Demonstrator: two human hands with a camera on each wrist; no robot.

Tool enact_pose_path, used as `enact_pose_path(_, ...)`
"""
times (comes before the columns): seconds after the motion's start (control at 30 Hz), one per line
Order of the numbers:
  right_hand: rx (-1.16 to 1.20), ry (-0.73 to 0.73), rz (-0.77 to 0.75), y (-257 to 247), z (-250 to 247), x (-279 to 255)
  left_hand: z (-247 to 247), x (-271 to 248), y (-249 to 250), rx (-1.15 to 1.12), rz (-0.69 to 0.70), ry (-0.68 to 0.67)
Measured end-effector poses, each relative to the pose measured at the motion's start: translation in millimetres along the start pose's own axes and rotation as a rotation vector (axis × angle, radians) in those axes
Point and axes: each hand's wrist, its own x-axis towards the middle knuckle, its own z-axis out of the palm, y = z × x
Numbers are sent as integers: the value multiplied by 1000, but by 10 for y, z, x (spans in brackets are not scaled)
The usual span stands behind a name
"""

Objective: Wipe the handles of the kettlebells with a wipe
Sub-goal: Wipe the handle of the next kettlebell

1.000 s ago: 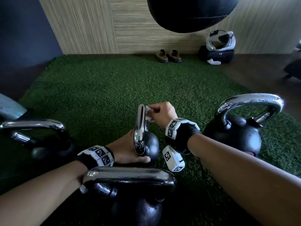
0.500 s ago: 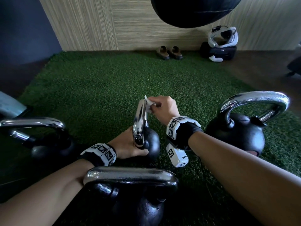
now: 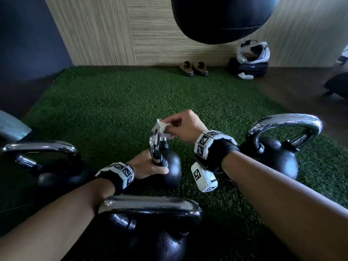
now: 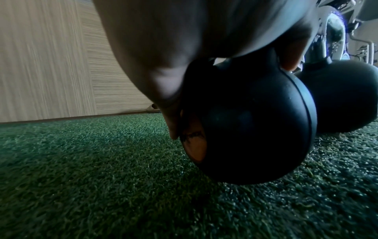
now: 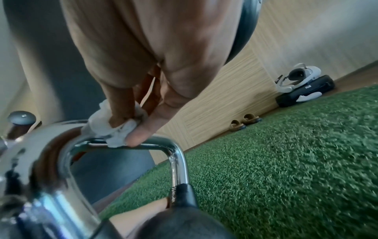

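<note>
Keep your right hand (image 3: 185, 125) pinching the wipe (image 3: 163, 128) tight against the top bar of the chrome handle (image 5: 131, 146), and run it along the whole bar and down both posts, turning the wipe to reach the underside. Your left hand (image 3: 148, 166) grips the small kettlebell (image 3: 170, 164) at its shoulder, so brace it firmly against tipping. The wipe sits at twelve o'clock from that left grip, directly above it.

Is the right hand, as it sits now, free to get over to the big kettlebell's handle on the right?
Probably yes: the right hand pinches the wipe and only open turf lies between it and the big kettlebell's handle.
</note>
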Motion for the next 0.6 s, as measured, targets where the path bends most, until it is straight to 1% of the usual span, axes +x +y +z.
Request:
enact_pose_path(0.1, 153, -69, 79, 22, 17, -72, -7, 18, -3, -12, 10, -6)
enact_pose_path(0.17, 219, -106, 93, 0, 38, -158, -5, 23, -18, -21, 7, -31)
enact_pose_path(0.23, 269, -88, 99, -23, 62, -187, -4, 27, -43, -37, -6, -27)
enact_pose_path(0.3, 304, -51, 108, -25, 73, -177, -8, 31, -74, -25, 3, -2)
enact_pose_path(0.33, 312, -59, 110, -11, 71, -175, -11, 46, -80, -24, 21, 6)
enact_pose_path(0.4, 242, -141, 97, 33, 66, -212, 0, 62, -83, -32, 81, -14)
enact_pose_path(0.47, 60, -248, 77, 89, 88, -276, 4, 59, -95, -20, 133, -61)
enact_pose_path(0.53, -93, -302, 56, 131, 115, -301, -1, 69, -123, -14, 117, -78)
enact_pose_path(0.6, -173, -327, 53, 153, 125, -296, 5, 65, -149, 10, 107, -57)
